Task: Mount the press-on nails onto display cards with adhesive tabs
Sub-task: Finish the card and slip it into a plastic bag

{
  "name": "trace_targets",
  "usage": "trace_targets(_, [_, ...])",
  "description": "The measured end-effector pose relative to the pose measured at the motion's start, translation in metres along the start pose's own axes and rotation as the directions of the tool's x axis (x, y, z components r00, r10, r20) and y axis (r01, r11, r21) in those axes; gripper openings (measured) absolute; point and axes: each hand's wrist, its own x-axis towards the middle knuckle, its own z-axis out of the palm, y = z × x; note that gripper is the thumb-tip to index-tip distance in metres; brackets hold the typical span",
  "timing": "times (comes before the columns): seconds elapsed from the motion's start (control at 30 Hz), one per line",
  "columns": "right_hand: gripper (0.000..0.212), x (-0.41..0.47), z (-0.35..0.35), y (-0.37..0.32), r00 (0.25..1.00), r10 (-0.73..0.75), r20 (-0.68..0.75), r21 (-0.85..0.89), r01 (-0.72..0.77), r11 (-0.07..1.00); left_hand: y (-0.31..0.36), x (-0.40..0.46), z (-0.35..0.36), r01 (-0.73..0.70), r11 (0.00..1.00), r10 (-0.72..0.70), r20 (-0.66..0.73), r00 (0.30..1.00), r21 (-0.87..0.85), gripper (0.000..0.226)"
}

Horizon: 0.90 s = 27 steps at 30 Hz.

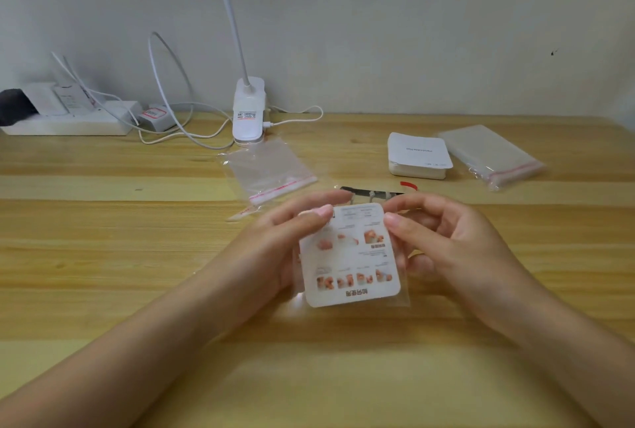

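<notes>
- At the far left of the frame, against the wall, a white power strip (68,122) with plugs and cables lies on the tabletop (103,238); it plays no part in the job.
- Left of centre, a white clip lamp (249,111) stands at the back, and just in front of it lies an empty clear bag (268,170) with a red seal strip, apparently waiting for a later card.
- The left hand (275,242) holds the left edge of a sleeved card (350,256) in the lower middle of the frame, thumb curled over its upper corner; its grip is narrow, pinching the card.
- The card shows its printed instruction side, upside down to the viewer, inside a clear sleeve; whether nails sit on its hidden face cannot be told.
- Just behind the card's top edge, a dark strip (371,193) with pale shapes on it peeks out, possibly nails on their holder, though it is too blurred to be sure.
- The right hand (457,238) pinches the card's upper right corner between thumb and fingers, its grip likewise narrow on the card.
- To the right, in the upper middle of the frame, a stack of white cards (419,156) sits unused, and beside it a pack of clear bags (491,156).
- My reading: this card is at the bagging or checking stage, while the tall stack suggests most of the mounting is left.
</notes>
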Motion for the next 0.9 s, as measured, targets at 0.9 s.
trace_targets(0.9, [0.011,0.004,-0.014,0.004,0.985,-0.091,0.144,0.107,0.076,0.991,0.007,-0.001,0.002,-0.048,0.985,0.064,-0.097,0.993,0.165,0.018])
